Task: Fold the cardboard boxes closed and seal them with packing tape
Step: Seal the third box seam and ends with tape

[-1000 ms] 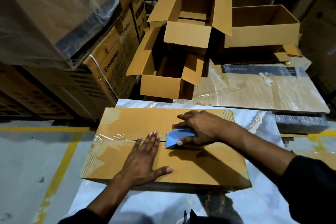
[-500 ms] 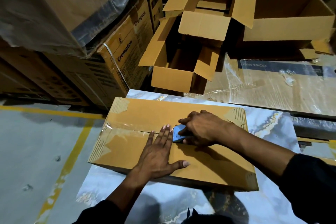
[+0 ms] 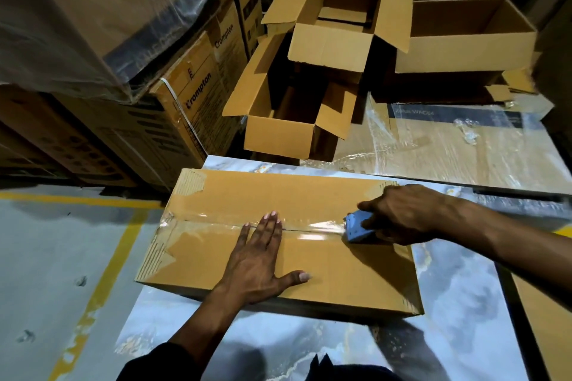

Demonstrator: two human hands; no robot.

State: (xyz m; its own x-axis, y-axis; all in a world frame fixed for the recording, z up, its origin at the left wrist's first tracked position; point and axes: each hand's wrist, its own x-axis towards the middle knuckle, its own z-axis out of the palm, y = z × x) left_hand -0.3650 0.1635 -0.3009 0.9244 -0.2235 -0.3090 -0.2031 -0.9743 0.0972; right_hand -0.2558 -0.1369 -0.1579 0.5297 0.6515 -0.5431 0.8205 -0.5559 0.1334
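At far left, printed cartons (image 3: 173, 120) stacked under plastic wrap, marked "Crompton" on several faces; more Crompton cartons behind, one w/ print upside down. Floor (image 3: 62, 257) grey w/ yellow lines.

Centre: closed cardboard box (image 3: 325, 275) lies flat on marbled tabletop (image 3: 458, 318), flaps folded shut, older tape patches at corners. Left hand (image 3: 257, 260) flat on lid, fingers straight, tips on centre seam, thumb spread; pressing, not gripping. Clear tape strip (image 3: 216, 223) runs along seam from left edge under those fingertips to dispenser.

Behind: three open empty boxes (image 3: 337, 28), flaps up.

Right: right hand (image 3: 399, 213) clenched round blue tape dispenser (image 3: 356, 227), held against seam near box's right end. Beyond, wrapped flat pack (image 3: 464, 145) w/ label reading approx. "Zelus WAC64", partly blurred.

Vs. half a sec ago: dispenser was mid-lid, next to left fingertips; now well apart, taped length longer. Left hand's place on lid about unchanged.
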